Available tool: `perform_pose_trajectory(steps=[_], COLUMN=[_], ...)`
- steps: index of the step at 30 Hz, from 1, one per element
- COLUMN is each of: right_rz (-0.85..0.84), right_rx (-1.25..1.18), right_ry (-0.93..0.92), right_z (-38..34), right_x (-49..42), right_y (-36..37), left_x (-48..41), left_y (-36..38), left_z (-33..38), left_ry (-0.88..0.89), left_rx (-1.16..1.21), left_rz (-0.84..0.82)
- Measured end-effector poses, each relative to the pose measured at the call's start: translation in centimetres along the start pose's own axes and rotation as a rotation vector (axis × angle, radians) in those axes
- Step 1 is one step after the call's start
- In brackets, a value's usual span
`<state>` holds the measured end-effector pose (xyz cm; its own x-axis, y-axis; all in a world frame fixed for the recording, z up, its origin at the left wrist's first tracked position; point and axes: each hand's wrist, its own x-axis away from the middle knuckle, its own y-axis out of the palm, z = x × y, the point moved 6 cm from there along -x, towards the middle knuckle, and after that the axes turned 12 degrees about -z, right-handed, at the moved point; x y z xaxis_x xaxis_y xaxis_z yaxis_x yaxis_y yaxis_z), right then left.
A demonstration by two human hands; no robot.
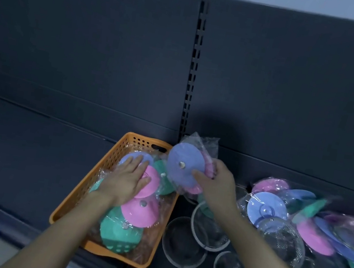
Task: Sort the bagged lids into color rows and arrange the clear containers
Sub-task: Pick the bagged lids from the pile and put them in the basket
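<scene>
The right hand (pixel 217 183) grips a bagged blue lid (pixel 183 167) by its lower edge, with the thumb in front and the fingers behind. The lid stands almost upright in the air, just above the far right corner of the orange basket (pixel 81 190). Something pink shows behind it in the plastic. It is hard to tell if that is a second lid in the same bag.

The left hand (pixel 126 180) lies flat on the lids in the basket with its fingers straight. It touches a pink lid (pixel 150 184) and holds nothing. More bagged lids fill the basket, among them a green lid (pixel 120 235) near the front.

The basket sits on a dark shelf (pixel 27 143). Just to its right lie the clear containers (pixel 183 243), round and see-through, some overlapping and not in a neat line. Further right is a loose heap of lids (pixel 267 208), with blue, pink and green all mixed.

The step in hand looks like the sorting, with one lid being picked out of the basket. No color rows show yet, so most of the job seems left to do. The next move likely calls for choosing a spot for blue and laying this lid down there. The plastic looks slippery, so a firm hold would help.
</scene>
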<state>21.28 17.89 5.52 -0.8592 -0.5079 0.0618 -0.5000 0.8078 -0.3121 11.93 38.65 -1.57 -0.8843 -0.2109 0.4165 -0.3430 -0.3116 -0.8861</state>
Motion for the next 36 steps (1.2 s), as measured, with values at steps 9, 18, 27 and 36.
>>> perform_pose_trajectory(steps=[9, 18, 27, 36], right_rz=[0.024, -0.583, -0.253, -0.041], right_rx=[0.244, 0.937, 0.756, 1.170], right_ry=[-0.223, -0.357, -0.172, 0.113], right_z=[-3.6, -0.2, 1.3, 6.5], right_x=[-2.0, -0.9, -0.5, 0.6], right_y=[3.5, 8.9, -3.5, -14.2], left_x=[2.9, 4.4, 4.6, -0.8], left_y=[-3.6, -4.7, -6.8, -4.1], left_z=[-0.2, 0.2, 9.2, 18.4], left_ry=[0.061, 0.066, 0.408, 0.528], left_rx=[0.341, 0.390, 0.248, 0.211], left_rz=[0.349, 0.519, 0.611, 0.332])
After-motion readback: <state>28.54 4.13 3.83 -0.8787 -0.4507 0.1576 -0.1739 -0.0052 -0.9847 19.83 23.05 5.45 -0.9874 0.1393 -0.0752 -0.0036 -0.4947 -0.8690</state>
